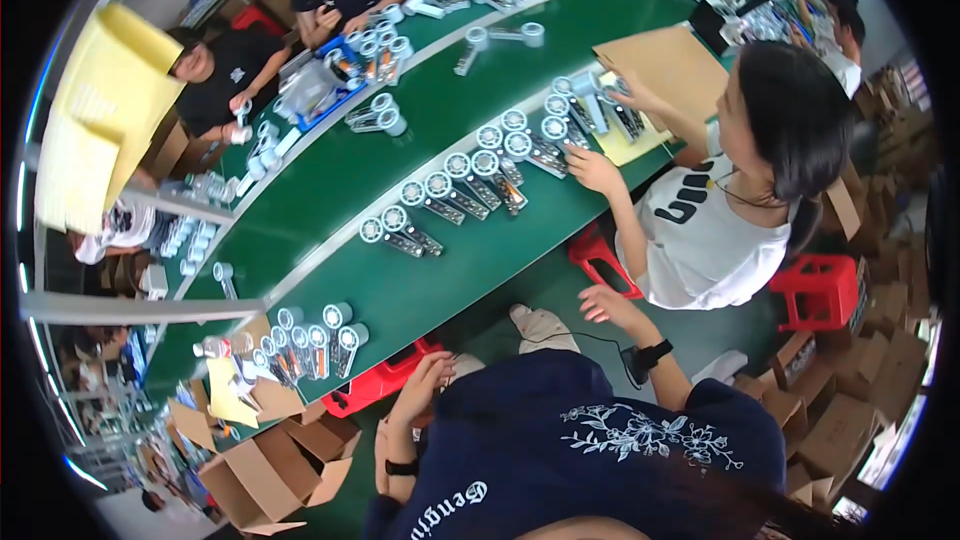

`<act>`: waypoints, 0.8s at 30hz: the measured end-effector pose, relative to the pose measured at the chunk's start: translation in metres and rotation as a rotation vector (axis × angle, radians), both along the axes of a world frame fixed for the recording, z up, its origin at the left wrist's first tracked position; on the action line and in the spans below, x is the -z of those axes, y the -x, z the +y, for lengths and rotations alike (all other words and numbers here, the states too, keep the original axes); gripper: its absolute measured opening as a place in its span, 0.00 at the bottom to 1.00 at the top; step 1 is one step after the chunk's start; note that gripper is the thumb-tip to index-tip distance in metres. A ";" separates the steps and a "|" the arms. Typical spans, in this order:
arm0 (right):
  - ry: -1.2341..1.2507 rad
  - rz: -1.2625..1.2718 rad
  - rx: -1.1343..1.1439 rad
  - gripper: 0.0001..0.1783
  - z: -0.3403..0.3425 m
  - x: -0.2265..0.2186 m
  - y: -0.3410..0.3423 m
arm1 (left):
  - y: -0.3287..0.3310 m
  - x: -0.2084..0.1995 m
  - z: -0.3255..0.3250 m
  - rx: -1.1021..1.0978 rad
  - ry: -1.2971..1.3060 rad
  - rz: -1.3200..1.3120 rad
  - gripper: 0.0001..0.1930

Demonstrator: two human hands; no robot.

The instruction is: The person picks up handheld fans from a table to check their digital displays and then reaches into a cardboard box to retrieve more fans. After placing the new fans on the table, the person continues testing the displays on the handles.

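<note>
My left hand [424, 383] hangs beside the near edge of the green table, fingers loosely bent, with no object visible in it. A black band circles that wrist. My right hand [609, 309] is over the floor, its fingers spread and nothing in it; a black watch [652, 352] is on the wrist. Nearest my left hand on the table stands a cluster of light-blue handheld fans [338, 316] with round heads. Farther along, more fans [438, 185] lie in a row with their handle insides exposed. A thin black cable [590, 336] runs between my arms.
A co-worker in white [710, 230] sits at the right, both hands at the fans. Red stools [815, 290] and open cardboard boxes [262, 480] stand around the green table [480, 260]. A metal post [140, 308] crosses at left. Other people sit across the table.
</note>
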State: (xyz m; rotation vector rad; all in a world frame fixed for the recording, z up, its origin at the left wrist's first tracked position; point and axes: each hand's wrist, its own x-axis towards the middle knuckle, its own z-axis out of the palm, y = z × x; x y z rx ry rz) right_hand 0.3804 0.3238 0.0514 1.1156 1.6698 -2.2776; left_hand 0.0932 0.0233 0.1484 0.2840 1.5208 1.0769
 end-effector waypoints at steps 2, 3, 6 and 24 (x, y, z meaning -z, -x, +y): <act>0.049 0.020 0.269 0.19 0.010 -0.015 0.002 | 0.025 0.004 0.029 0.095 0.020 0.035 0.17; 0.072 0.027 0.391 0.19 0.011 -0.020 0.004 | 0.042 0.009 0.040 0.195 -0.046 0.179 0.17; 0.476 0.275 0.693 0.20 0.007 -0.016 0.043 | 0.055 0.019 0.047 0.206 -0.030 0.264 0.17; 0.632 0.349 0.764 0.14 0.342 -0.003 0.491 | 0.353 0.070 0.400 0.213 -0.078 0.583 0.21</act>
